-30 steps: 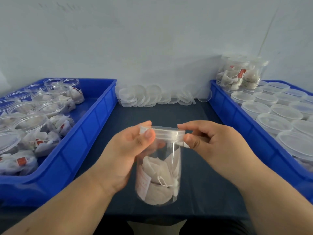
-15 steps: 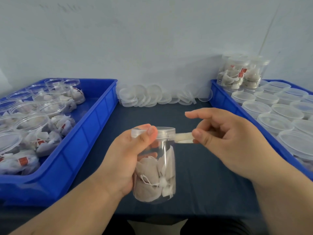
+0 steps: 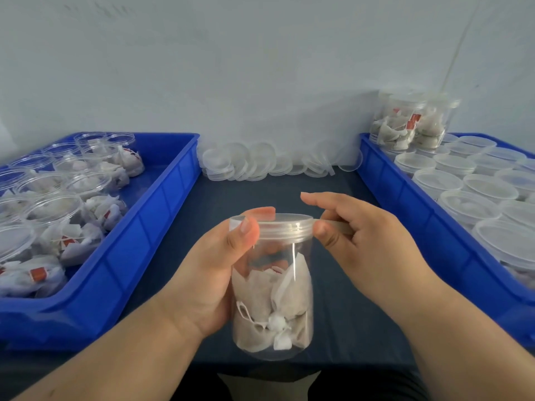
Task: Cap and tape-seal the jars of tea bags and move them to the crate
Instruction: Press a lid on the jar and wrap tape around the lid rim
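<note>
Dark blue table surface [image 3: 188,215] runs back to a pale wall, and a clear jar [image 3: 272,299] of tea bags is held upright above its middle. The left hand [image 3: 208,273] is wrapped round the left side of the jar, with the thumb pressed on the rim of the fitted lid [image 3: 285,224]. The right hand [image 3: 367,241], just right of the jar, pinches a tape strip [image 3: 333,224] between thumb and fingers; the strip meets the lid's right edge, and the index finger extends above it. Left of the jar, a blue crate [image 3: 144,241] holds open jars [image 3: 52,209] of tea bags. Right of the jar, a second blue crate [image 3: 405,221] holds capped jars [image 3: 463,192]. Behind the jar, loose lids [image 3: 260,163] lie along the wall.
</note>
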### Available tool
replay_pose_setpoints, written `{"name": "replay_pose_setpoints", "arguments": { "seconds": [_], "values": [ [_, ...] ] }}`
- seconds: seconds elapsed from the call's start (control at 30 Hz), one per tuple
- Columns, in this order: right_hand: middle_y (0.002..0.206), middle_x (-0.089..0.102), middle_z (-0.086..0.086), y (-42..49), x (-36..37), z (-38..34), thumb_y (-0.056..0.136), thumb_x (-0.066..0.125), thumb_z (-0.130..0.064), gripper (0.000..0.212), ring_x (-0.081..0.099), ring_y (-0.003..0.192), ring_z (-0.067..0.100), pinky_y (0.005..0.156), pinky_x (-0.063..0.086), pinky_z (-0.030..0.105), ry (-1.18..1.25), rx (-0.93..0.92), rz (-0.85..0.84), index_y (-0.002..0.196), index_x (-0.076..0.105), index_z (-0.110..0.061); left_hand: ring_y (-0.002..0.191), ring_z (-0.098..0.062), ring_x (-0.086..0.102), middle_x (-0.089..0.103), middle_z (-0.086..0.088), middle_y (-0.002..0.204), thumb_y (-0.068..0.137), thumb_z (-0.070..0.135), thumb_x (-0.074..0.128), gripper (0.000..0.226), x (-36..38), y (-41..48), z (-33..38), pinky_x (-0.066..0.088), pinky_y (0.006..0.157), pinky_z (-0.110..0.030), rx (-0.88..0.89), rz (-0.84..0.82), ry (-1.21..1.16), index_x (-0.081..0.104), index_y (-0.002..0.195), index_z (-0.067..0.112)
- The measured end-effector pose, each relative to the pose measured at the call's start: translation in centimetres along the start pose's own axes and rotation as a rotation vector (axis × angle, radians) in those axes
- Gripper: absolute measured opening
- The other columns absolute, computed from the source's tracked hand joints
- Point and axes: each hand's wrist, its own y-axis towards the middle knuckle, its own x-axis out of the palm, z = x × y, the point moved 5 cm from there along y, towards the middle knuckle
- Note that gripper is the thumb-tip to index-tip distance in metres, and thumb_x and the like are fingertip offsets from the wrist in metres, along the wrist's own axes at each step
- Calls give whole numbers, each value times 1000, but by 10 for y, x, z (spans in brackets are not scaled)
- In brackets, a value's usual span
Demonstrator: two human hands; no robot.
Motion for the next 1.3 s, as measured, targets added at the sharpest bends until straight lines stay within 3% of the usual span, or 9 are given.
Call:
{"name": "replay_pose_setpoints", "arguments": {
  "seconds": [0.2, 0.27, 0.37, 0.47, 0.57, 0.67, 0.8, 1.0, 1.3],
  "values": [
    [95, 64, -22, -4, 0, 2, 86, 42, -58, 49, 54, 97, -7, 80, 39, 4, -45, 5, 61, 118, 69, -32, 114, -19, 69, 73, 5, 122, 36, 81, 86, 87, -8, 7, 5, 55, 97, -39, 118, 92, 240, 79, 108, 32],
    [95, 65, -20, -4, -1, 3, 87, 43, -56, 46, 56, 94, -3, 78, 41, 7, -112, 24, 93, 114, 70, -31, 124, -9, 63, 66, 20, 132, 40, 84, 83, 90, -7, 7, 3, 48, 107, -41, 148, 112, 301, 76, 115, 34],
    [88, 67, -15, -6, 3, -4, 90, 49, -52, 38, 58, 84, 4, 71, 45, 16, -228, -9, 95, 107, 74, -29, 116, 8, 61, 65, 32, 122, 34, 84, 84, 111, 0, 5, 0, 54, 91, -17, 163, 110, 394, 53, 132, 42],
    [85, 67, -16, -7, 3, -11, 88, 51, -52, 33, 61, 81, 4, 68, 48, 17, -246, -48, 29, 102, 74, -31, 105, 15, 62, 64, 38, 112, 37, 87, 79, 101, -5, 3, 1, 51, 74, -7, 175, 212, 525, 52, 126, 50],
    [84, 65, -23, -4, -6, -6, 86, 55, -44, 20, 60, 82, -1, 67, 45, 10, -39, -22, -40, 100, 69, -47, 101, 3, 69, 70, 29, 110, 36, 89, 76, 103, -11, 2, 3, 53, 81, -19, 175, 265, 490, 59, 126, 44],
    [87, 66, -18, -4, -15, -4, 86, 55, -40, 25, 62, 77, 7, 64, 48, 15, 101, -30, -74, 103, 62, -57, 97, -7, 73, 75, 17, 104, 44, 74, 80, 89, -12, 1, 2, 55, 84, -32, 133, 269, 341, 64, 124, 37],
    [88, 65, -15, -5, -20, -7, 85, 57, -46, 27, 62, 75, 13, 64, 47, 13, 77, -102, -24, 109, 58, -56, 100, -15, 75, 76, 2, 114, 45, 67, 85, 77, -9, -1, -2, 56, 85, -37, 81, 251, 203, 74, 112, 32],
    [85, 62, -14, -2, -8, 0, 88, 66, -31, 35, 60, 76, 9, 67, 44, 12, 54, -77, 70, 121, 61, -41, 104, -27, 73, 73, -10, 120, 30, 71, 94, 97, -1, -2, 1, 56, 90, -48, 134, 187, 159, 75, 115, 27],
    [82, 57, -18, -2, 12, 8, 92, 56, -39, 41, 51, 87, -6, 73, 36, 2, -17, 11, -40, 133, 55, -42, 112, -25, 71, 73, -6, 121, 33, 67, 95, 101, -6, 1, -2, 60, 85, -37, 41, 57, 198, 72, 121, 24]
  ]
}}
